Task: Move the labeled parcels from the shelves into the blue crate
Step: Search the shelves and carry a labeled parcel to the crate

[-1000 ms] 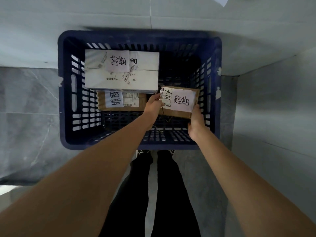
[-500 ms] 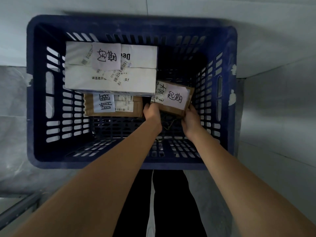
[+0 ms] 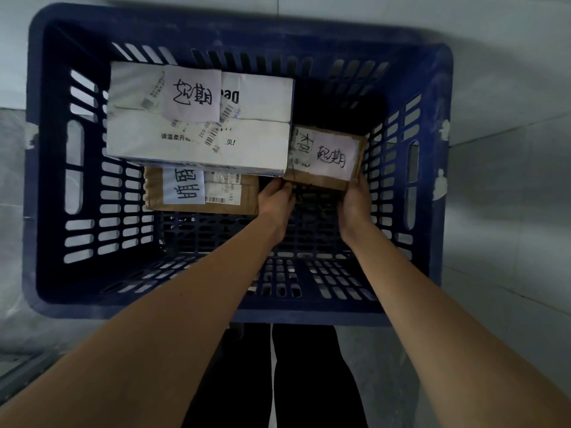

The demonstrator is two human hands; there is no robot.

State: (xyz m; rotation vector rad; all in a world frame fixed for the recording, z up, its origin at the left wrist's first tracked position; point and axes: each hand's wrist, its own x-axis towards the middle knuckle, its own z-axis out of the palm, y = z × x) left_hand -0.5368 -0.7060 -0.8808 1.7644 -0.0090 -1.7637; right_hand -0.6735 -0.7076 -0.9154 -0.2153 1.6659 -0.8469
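The blue crate (image 3: 46, 186) stands on the floor below me, seen from above. Inside at the back left lies a large white parcel (image 3: 253, 146) with a handwritten label. A flat brown parcel (image 3: 234, 199) with a white label lies partly under its near edge. At the back right, a small brown parcel (image 3: 327, 159) with a handwritten label sits low inside the crate, beside the white one. My left hand (image 3: 276, 202) grips its near left corner and my right hand (image 3: 355, 202) grips its near right corner.
The crate's near half shows bare slotted bottom. Grey tiled floor surrounds the crate, with a pale wall behind it and to the right. My dark-trousered legs stand just behind the crate's near rim. A metal rail shows at the lower left.
Both hands have lowered the small brown parcel deeper into the crate, toward the back right next to the white parcel. The view has moved closer to the crate.
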